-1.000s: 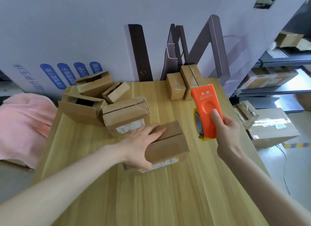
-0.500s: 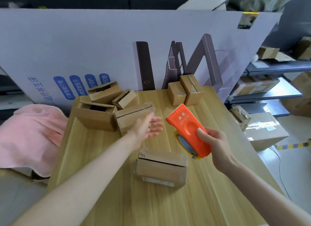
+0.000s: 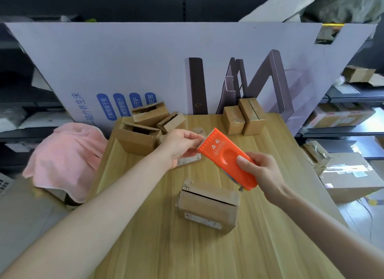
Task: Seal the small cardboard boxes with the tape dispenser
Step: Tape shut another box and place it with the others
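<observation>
The right hand (image 3: 262,172) grips the orange tape dispenser (image 3: 226,157) by its near end, thumb on top, holding it tilted above the surface (image 3: 207,253). The left hand (image 3: 180,146) pinches thumb and forefinger at the dispenser's toothed far edge; whether tape lies between them cannot be told. Just near of both hands a small cardboard box (image 3: 207,208) lies on the surface, its top flaps folded down with a dark slit between them and a label on its near side. Behind the left hand sits a partly hidden box (image 3: 189,159). Far left, three open boxes (image 3: 137,138) show dark insides, contents unclear. Far right, two closed boxes (image 3: 252,116) stand side by side, touching. A pink cloth (image 3: 66,158) lies left of the surface.
</observation>
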